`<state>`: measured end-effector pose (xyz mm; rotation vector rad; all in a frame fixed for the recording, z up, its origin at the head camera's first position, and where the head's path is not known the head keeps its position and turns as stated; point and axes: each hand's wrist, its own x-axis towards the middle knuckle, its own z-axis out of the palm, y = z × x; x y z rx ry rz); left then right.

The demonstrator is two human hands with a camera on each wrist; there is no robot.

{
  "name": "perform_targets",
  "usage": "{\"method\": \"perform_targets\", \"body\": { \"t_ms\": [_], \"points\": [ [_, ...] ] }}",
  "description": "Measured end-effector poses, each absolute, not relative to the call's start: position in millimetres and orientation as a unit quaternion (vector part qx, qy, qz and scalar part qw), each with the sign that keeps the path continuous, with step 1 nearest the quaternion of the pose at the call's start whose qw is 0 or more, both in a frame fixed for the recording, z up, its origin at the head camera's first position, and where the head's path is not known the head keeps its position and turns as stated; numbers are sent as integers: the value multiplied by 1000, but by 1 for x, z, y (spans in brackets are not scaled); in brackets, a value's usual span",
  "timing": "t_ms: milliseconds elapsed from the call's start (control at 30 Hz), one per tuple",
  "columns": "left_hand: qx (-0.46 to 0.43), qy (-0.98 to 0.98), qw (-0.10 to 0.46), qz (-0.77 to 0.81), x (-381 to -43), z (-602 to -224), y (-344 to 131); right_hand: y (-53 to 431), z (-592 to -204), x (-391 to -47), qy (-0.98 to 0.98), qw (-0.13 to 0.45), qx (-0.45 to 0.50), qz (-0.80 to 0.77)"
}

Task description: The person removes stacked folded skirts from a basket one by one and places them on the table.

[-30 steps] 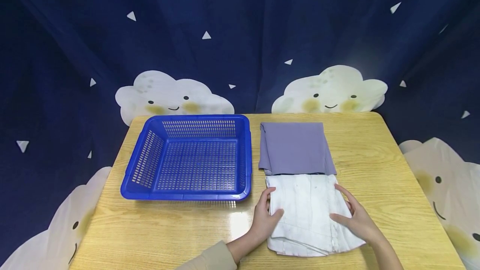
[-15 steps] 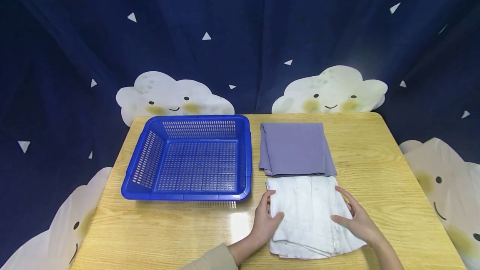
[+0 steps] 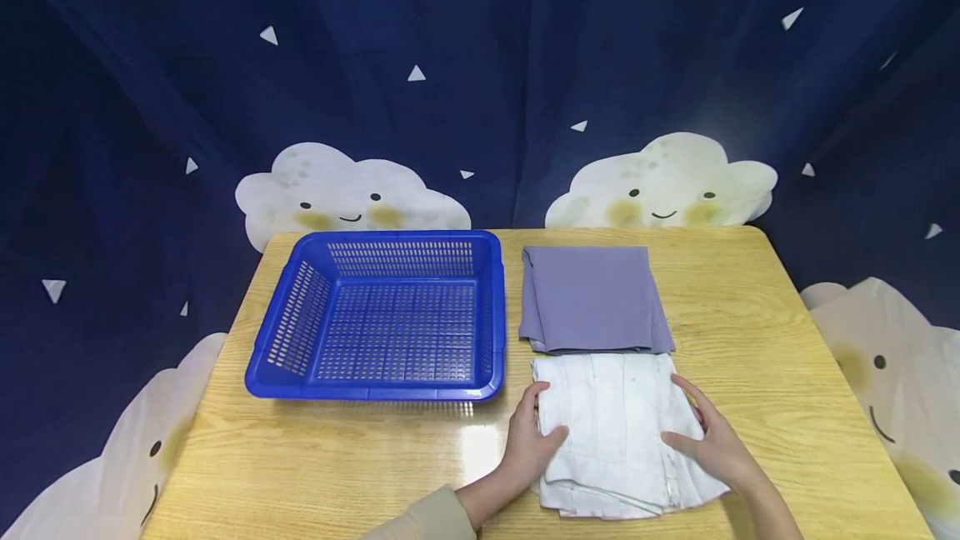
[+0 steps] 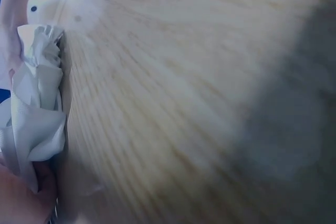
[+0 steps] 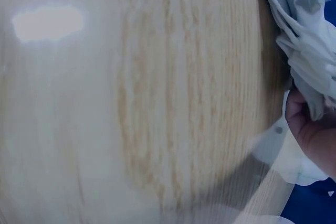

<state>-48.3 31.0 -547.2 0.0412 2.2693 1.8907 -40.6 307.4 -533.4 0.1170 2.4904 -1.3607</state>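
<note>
A folded white garment (image 3: 607, 432) lies at the front of the table, its layers showing along the near edge. My left hand (image 3: 531, 438) grips its left side, thumb on top and fingers round the edge. On the opposite side my right hand (image 3: 712, 438) holds the garment the same way, thumb over the top. In the left wrist view the white cloth (image 4: 37, 103) bunches beside the hand; the right wrist view has its folds (image 5: 310, 45) above the curled fingers. Just behind the garment lies a folded purple cloth (image 3: 588, 298), flat on the table.
A blue perforated plastic basket (image 3: 375, 391) stands to the left of the cloths, nothing inside it. The wooden table (image 3: 337, 465) ends at a dark blue curtain (image 3: 480, 40) printed with clouds and triangles.
The white garment and both hands have shifted slightly toward the near edge, away from the purple cloth. Both hands keep their hold. The basket stays put.
</note>
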Motion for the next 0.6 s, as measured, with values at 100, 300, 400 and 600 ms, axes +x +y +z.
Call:
{"method": "perform_targets", "body": {
  "t_ms": [100,300,400,600],
  "points": [
    [35,781,92,617,-51,-548,28,307,-534,-40,871,149,35,-467],
    [59,818,89,565,-54,-546,25,309,-536,-41,890,119,5,-440],
    [66,832,100,542,-55,-542,22,308,-534,-41,904,101,-10,-415],
    [101,864,113,479,-57,-532,13,305,-525,-41,929,75,-31,-360]
  ]
}}
